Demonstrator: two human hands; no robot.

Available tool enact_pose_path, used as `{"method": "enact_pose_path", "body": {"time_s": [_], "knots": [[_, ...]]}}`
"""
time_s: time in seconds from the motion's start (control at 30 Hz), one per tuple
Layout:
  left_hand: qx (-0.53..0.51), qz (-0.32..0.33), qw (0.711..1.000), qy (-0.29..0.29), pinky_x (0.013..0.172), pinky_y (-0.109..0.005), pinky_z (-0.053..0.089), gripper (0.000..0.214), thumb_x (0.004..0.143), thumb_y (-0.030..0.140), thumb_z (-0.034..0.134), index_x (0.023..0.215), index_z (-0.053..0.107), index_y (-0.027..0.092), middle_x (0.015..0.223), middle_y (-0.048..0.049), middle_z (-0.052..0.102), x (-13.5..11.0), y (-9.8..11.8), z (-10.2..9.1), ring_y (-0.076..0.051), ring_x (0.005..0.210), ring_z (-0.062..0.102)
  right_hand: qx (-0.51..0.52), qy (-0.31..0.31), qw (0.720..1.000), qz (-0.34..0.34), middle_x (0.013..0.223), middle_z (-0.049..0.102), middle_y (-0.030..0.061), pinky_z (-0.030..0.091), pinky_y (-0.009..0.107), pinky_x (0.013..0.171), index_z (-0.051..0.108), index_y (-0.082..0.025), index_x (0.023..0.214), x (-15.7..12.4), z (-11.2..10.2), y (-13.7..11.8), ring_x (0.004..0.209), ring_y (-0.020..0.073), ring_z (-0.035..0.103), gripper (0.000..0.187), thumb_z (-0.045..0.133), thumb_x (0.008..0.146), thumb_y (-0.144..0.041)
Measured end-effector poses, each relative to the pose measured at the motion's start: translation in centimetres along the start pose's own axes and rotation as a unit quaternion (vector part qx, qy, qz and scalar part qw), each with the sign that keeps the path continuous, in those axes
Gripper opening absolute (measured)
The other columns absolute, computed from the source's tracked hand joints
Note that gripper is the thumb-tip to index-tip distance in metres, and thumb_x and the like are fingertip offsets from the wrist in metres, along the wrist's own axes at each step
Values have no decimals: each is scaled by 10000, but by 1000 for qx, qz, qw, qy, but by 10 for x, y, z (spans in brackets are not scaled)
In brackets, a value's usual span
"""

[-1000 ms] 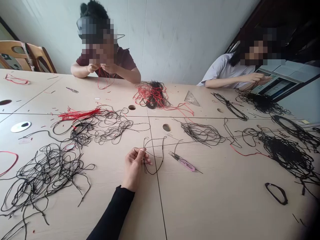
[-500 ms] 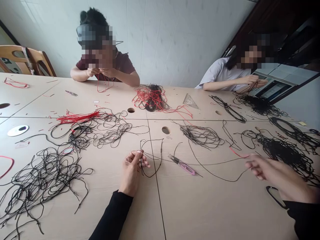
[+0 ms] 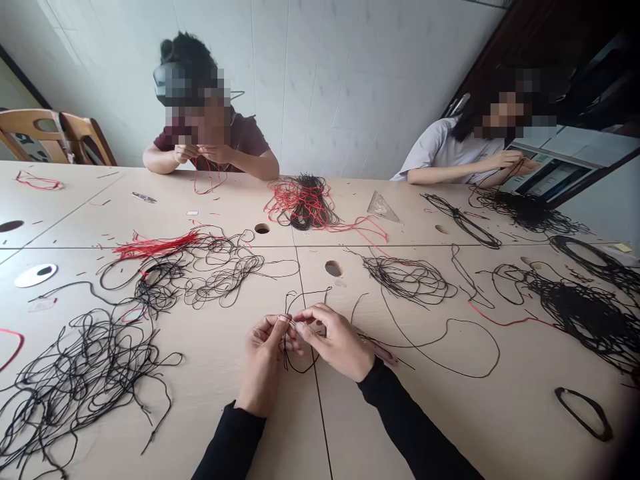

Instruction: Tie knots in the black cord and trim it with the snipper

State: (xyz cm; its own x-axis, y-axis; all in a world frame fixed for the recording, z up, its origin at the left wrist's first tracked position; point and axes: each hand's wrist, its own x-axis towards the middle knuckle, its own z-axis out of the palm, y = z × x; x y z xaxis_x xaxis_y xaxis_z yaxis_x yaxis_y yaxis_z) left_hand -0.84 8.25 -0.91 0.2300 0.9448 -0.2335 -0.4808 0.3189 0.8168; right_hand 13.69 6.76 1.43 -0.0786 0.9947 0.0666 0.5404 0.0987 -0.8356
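Between thumb and index finger, my left hand [image 3: 267, 347] pinches black cord [image 3: 305, 371], whose loop hangs below the fingertips. Close against it on the right, my right hand [image 3: 337, 337] has its thumb and index finger brought together on the cord at the same spot. The exact crossing of the strands is hidden by the fingertips. A long thin black strand [image 3: 499, 357] curves over the table to the right. Thread snips with pink handles [image 3: 385, 351] lie partly covered by my right hand and wrist.
Black cord tangles [image 3: 90, 373] lie left, with red cords [image 3: 155, 247] behind. More black cord [image 3: 407, 277] and a dark pile [image 3: 585, 310] are right. A black oval ring [image 3: 584, 413] lies front right. Two people sit opposite, handling cords. The table has round holes [image 3: 333, 268].
My right hand has moved left from the far right, to meet my left hand at the cord. The strand it held now lies curved on the table. My left hand keeps its pinch.
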Motion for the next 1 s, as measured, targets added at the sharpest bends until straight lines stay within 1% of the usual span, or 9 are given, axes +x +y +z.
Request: {"method": "enact_pose_path", "body": {"time_s": [0.07, 0.1, 0.27, 0.4, 0.5, 0.6, 0.7, 0.87, 1.0], "knots": [[8, 3, 1000, 1, 530, -235, 512, 266, 801, 369, 725, 756, 601, 138, 661, 4, 598, 1, -1, 0, -97, 546, 549, 14, 3, 1000, 12, 884, 662, 49, 474, 328, 854, 652, -182, 849, 5, 3, 2, 882, 185, 623, 195, 524, 916, -313], [13, 5, 1000, 1, 529, -237, 514, 269, 805, 371, 722, 745, 600, 139, 660, 4, 596, 1, -2, 0, -96, 543, 545, 23, 8, 1000, 16, 845, 655, 39, 469, 323, 838, 633, -182, 825, 6, 3, 2, 853, 181, 617, 209, 517, 923, -325], [27, 3, 1000, 7, 521, -227, 513, 278, 812, 375, 717, 726, 601, 137, 643, 4, 596, 2, -1, 4, -91, 531, 542, 68, 37, 997, 15, 822, 638, 28, 455, 298, 804, 583, -185, 865, 9, -3, 1, 824, 171, 595, 222, 505, 937, -380], [25, -1, 1000, 7, 524, -230, 513, 284, 804, 380, 724, 720, 604, 137, 640, 5, 601, 1, 0, 5, -95, 524, 554, 86, 40, 995, 25, 727, 586, 9, 435, 275, 686, 585, -179, 869, 11, -1, 1, 688, 150, 536, 253, 508, 933, -412], [34, -5, 999, 6, 537, -229, 509, 280, 808, 388, 718, 750, 626, 130, 655, -1, 614, 2, 0, 5, -99, 533, 572, 81, 30, 996, 30, 677, 547, -5, 398, 263, 617, 587, -179, 847, 10, 2, 2, 622, 135, 476, 279, 497, 937, -427], [47, -7, 999, 5, 548, -223, 495, 273, 811, 388, 715, 781, 636, 127, 662, -4, 624, 2, 1, 6, -102, 536, 588, 66, 35, 997, 34, 667, 527, -8, 361, 260, 575, 582, -177, 813, 8, 2, 3, 591, 127, 426, 301, 483, 938, -433], [65, -9, 998, 3, 576, -226, 491, 272, 824, 391, 701, 798, 636, 128, 668, -6, 633, 1, 2, 6, -103, 536, 596, 52, 45, 997, 38, 648, 485, -17, 331, 260, 556, 586, -175, 794, 7, 0, 2, 577, 122, 387, 303, 494, 927, -431], [78, -6, 997, 8, 575, -236, 490, 267, 813, 390, 707, 785, 638, 134, 651, -3, 628, 0, 1, 6, -108, 532, 587, 38, 52, 996, 54, 571, 302, -56, 279, 260, 532, 611, -176, 794, 6, -5, 0, 542, 116, 296, 292, 525, 907, -431], [91, 1, 996, 7, 576, -235, 479, 265, 810, 381, 706, 745, 630, 135, 613, 1, 610, -1, 1, 8, -108, 526, 575, 53, 51, 996, 45, 574, 303, -56, 275, 258, 531, 619, -178, 805, 7, -5, 0, 545, 115, 290, 295, 516, 916, -432]]}}
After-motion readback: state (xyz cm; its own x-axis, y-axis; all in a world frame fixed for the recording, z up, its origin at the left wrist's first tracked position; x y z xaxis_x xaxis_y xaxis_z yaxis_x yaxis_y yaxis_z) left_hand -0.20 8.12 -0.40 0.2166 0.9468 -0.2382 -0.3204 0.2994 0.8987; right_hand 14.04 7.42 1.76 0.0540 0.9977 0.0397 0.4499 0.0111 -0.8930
